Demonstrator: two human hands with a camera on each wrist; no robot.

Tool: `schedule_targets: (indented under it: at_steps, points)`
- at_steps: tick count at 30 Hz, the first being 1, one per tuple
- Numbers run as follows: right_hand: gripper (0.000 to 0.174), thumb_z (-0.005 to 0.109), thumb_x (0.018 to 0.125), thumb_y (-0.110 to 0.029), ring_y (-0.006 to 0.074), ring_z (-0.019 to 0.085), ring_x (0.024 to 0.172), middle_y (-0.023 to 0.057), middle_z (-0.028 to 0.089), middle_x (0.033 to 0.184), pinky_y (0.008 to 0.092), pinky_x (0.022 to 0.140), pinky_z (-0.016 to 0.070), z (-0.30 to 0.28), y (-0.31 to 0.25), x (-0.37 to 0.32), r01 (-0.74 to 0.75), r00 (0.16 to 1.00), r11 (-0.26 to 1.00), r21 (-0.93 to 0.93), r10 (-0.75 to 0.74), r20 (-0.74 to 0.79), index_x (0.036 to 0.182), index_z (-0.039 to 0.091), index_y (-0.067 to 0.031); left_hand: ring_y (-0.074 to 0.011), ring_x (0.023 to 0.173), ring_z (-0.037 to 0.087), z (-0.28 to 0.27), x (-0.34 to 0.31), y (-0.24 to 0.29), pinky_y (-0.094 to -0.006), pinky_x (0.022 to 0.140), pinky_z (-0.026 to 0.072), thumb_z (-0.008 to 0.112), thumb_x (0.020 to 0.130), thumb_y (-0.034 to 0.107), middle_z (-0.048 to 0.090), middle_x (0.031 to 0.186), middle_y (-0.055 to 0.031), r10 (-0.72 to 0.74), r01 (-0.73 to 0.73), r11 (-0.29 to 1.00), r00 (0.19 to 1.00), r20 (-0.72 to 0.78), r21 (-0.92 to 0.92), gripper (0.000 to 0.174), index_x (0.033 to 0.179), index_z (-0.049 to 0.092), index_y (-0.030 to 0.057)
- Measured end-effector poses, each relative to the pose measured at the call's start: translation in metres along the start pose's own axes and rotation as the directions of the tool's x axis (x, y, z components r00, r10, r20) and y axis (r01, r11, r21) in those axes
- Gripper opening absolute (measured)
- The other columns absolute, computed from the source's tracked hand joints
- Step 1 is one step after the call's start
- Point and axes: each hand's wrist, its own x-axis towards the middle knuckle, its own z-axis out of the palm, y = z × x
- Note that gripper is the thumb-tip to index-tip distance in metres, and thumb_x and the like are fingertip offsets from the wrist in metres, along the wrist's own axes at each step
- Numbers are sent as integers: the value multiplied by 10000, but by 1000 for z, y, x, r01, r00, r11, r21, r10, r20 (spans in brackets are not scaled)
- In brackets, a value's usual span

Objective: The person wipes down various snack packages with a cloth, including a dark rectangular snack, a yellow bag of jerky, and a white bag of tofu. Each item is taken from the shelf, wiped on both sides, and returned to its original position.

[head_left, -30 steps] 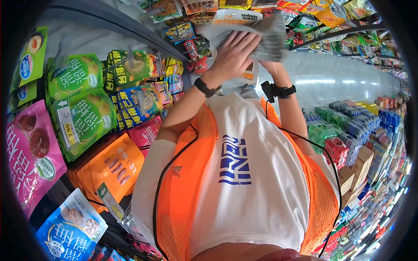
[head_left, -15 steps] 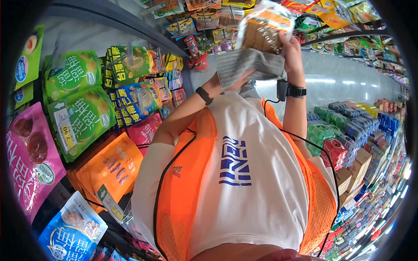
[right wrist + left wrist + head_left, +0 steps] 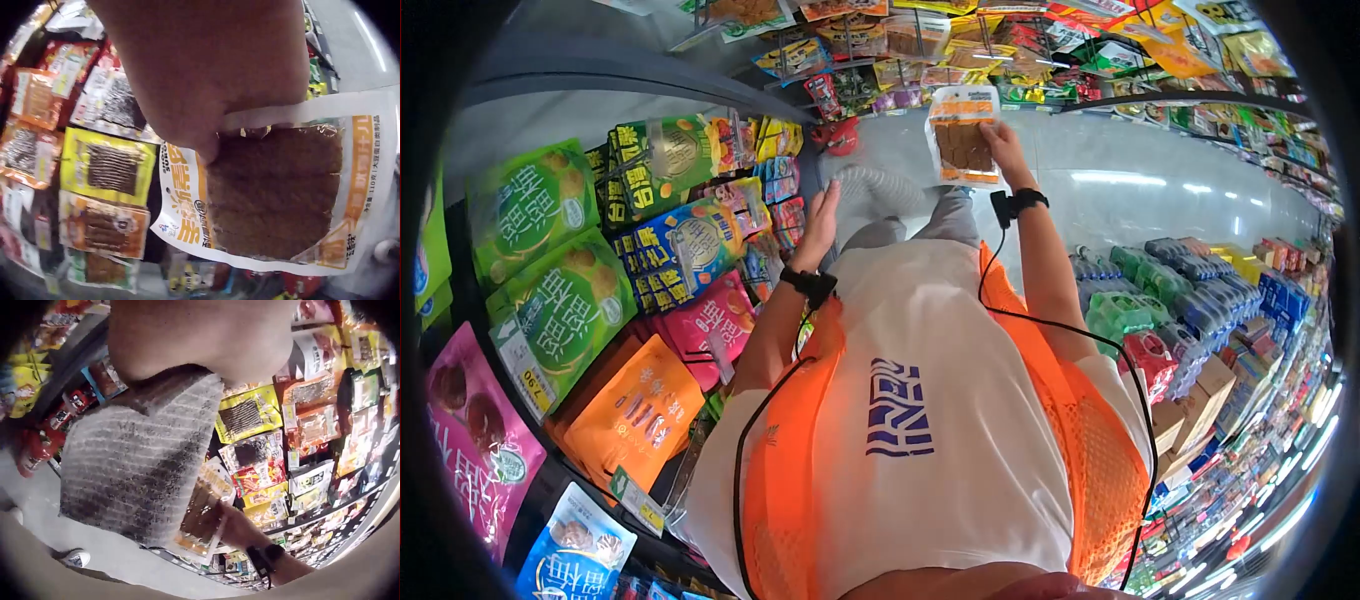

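Note:
My left hand (image 3: 820,228) holds a grey striped cloth (image 3: 140,462), which trails off toward the floor side in the head view. In the left wrist view the cloth hides most of the fingers. With its thumb and fingers, my right hand (image 3: 1005,150) grips the edge of a flat snack packet (image 3: 963,137). This packet is white and orange, with a clear window over brown slabs (image 3: 275,194). The two hands are apart, the packet out in front over the aisle. In the left wrist view the cloth overlaps part of the packet.
On the left, a shelf rack carries green bags (image 3: 560,300), orange bags (image 3: 635,410) and pink bags (image 3: 480,440). Hanging snack packets (image 3: 250,419) fill the rack ahead. Bottle packs (image 3: 1150,280) and cardboard boxes (image 3: 1200,400) stand on the right beside the shiny floor (image 3: 1080,165).
The cloth was over the packet, wiping across it, and is now away from it. My left hand has drawn left with the cloth. My right hand has lowered the packet and turned it upright.

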Motion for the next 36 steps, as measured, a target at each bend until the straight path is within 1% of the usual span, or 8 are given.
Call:
schedule_targets:
  at_steps: [3,5,8,11,14,24,33,36]
  points:
    - [306,613,1010,-296,94,584,856,4,689,1012,260,718,434,17,33,30,-141,990,984,109,139,31,1189,670,-54,-202,916,499,-5,-10,-17,-339,858,402,428,1075,434,546,927,-98,-22,22,999,1000,-21,33,496,1025,575,-37]
    - [313,620,1005,-307,91,586,868,0,690,1028,262,717,431,25,57,60,-177,984,978,114,178,1,1195,671,-64,-231,1060,555,-4,-18,-44,-338,985,404,435,1073,415,614,1080,-156,20,-15,998,997,-73,68,502,1197,591,-46]
    - [350,633,993,-326,125,603,934,17,695,1048,301,798,460,33,134,138,-189,982,982,-16,189,-4,1209,670,-52,-235,1245,538,-4,-38,-71,-349,1106,361,450,1069,407,606,1311,-172,-96,99,993,995,-42,70,564,1370,529,-64]
    - [356,640,989,-319,161,614,979,35,699,1065,328,878,468,53,127,162,-192,981,980,-48,190,-46,1200,674,-35,-201,1197,557,19,-62,-32,-335,1071,382,459,1063,442,626,1286,-121,-288,282,938,958,-1,-201,599,1311,569,-92]
    - [370,653,985,-307,154,616,991,48,703,1076,321,888,474,67,127,193,-125,991,992,-26,123,-56,1201,674,-8,-192,1160,575,31,-75,-23,-328,1044,401,454,1063,451,643,1261,-111,-412,408,910,910,-42,-71,595,1301,587,-78]
    - [364,650,977,-298,146,635,914,68,722,982,308,834,486,73,91,213,49,998,999,-23,-50,-29,1129,692,30,-187,1192,571,52,-81,-37,-318,1049,404,447,1068,443,631,1301,-105,-425,386,853,904,-38,-352,573,1335,579,-47]
    - [351,640,993,-279,158,610,1003,63,703,1086,314,914,453,78,69,223,3,999,1000,15,-3,-43,1195,668,6,-183,1161,587,60,-78,-11,-330,1041,418,451,1066,442,638,1284,-96,-480,466,870,875,-62,-162,568,1341,571,-40]
    - [334,644,990,-256,162,609,995,62,702,1071,312,907,452,80,77,226,29,997,993,111,-21,-68,1185,671,14,-179,1153,591,58,-79,-37,-332,1032,426,459,1063,443,641,1277,-96,-439,408,852,898,-25,-328,567,1337,572,-40]
